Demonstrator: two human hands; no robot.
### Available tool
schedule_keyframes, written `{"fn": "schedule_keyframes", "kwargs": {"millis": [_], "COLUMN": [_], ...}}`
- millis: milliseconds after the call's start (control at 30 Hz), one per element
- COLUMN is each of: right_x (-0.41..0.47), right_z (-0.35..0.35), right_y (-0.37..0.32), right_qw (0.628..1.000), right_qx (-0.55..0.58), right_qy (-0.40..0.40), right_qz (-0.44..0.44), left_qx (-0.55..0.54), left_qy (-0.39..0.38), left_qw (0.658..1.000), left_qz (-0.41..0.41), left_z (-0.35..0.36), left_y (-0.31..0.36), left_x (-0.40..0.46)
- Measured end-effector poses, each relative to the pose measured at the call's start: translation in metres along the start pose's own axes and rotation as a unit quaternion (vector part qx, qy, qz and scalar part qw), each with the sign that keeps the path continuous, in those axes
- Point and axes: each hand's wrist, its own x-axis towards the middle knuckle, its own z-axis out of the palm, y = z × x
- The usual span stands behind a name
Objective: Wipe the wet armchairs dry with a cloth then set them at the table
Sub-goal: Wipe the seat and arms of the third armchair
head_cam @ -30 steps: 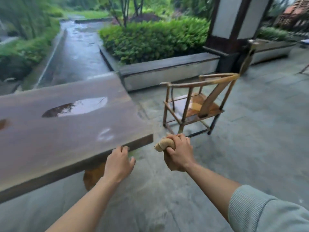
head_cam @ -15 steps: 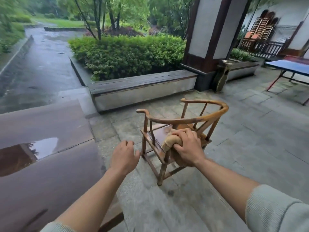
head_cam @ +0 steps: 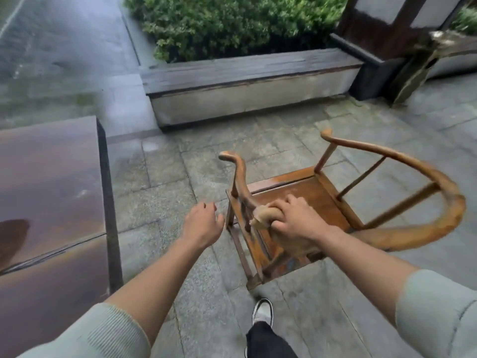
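Grey stone-paved floor (head_cam: 206, 319) running wet, wooden armchair (head_cam: 309, 192) standing on it at centre-right, dark brown worktop (head_cam: 51, 182) at left beside it, glistening with a puddle (head_cam: 13, 236), one shoe (head_cam: 262, 312) planted near.

Bare paving (head_cam: 165, 177) runs open between the desk (head_cam: 51, 192) at the left edge and the chair (head_cam: 322, 202) at centre right. The chair's curved rail and spindles fence its seat. A stone planter (head_cam: 247, 83) blocks the top of the frame.
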Motion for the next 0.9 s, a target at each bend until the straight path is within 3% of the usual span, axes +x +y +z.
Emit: {"fn": "schedule_keyframes", "kwargs": {"millis": [67, 200, 333, 533, 633, 700, 800, 900], "right_x": [0.050, 0.118, 0.194, 0.326, 0.401, 0.442, 0.507, 0.550], "right_z": [0.015, 0.034, 0.047, 0.065, 0.073, 0.075, 0.077, 0.081], "right_y": [-0.001, -0.030, -0.050, -0.050, -0.031, -0.021, -0.015, -0.027], "right_qw": [0.998, 0.990, 0.978, 0.967, 0.965, 0.970, 0.975, 0.977], "right_qx": [0.037, 0.118, 0.175, 0.167, 0.169, 0.181, 0.190, 0.176], "right_qy": [-0.044, -0.062, -0.033, 0.040, 0.036, 0.019, -0.020, -0.054], "right_qz": [-0.018, 0.040, 0.109, 0.189, 0.195, 0.162, 0.110, 0.105], "left_qx": [-0.027, -0.075, -0.116, -0.180, -0.240, -0.349, -0.524, -0.604], "left_qy": [-0.013, -0.029, -0.017, -0.019, -0.044, -0.074, -0.134, -0.194], "left_qw": [0.998, 0.987, 0.975, 0.957, 0.937, 0.889, 0.755, 0.661], "left_qz": [-0.058, -0.141, -0.189, -0.228, -0.251, -0.286, -0.371, -0.401], "left_z": [0.020, 0.034, 0.032, 0.052, 0.075, 0.090, 0.105, 0.113], "left_y": [0.001, 0.003, -0.005, -0.035, -0.056, -0.062, -0.071, -0.084], "left_x": [0.040, 0.101, 0.174, 0.303, 0.381, 0.427, 0.488, 0.512]}}
